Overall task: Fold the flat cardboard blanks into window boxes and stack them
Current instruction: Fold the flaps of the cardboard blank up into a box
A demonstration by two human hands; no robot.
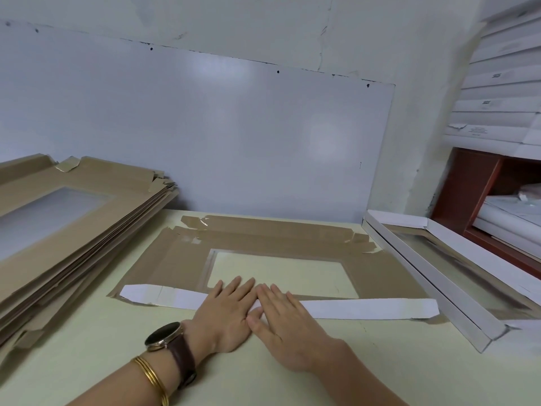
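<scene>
Flat-fingered, grasping nothing, left hand [225,312] and right hand [285,320] press the 6 o'clock flap [366,309] of the blank [263,238]; board judged light, creasable, best held by edges.

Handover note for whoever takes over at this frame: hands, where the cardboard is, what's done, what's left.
Left hand and right hand: both flat, side by side, pressing the folded-over white near flap of the brown windowed cardboard blank lying on the pale table.
Stack of flat brown blanks: left of it. Folded white window box: on the right.
Done: near flap folded over, one box folded.
Left: the blank's other flaps lie flat; the stack is unfolded.
</scene>
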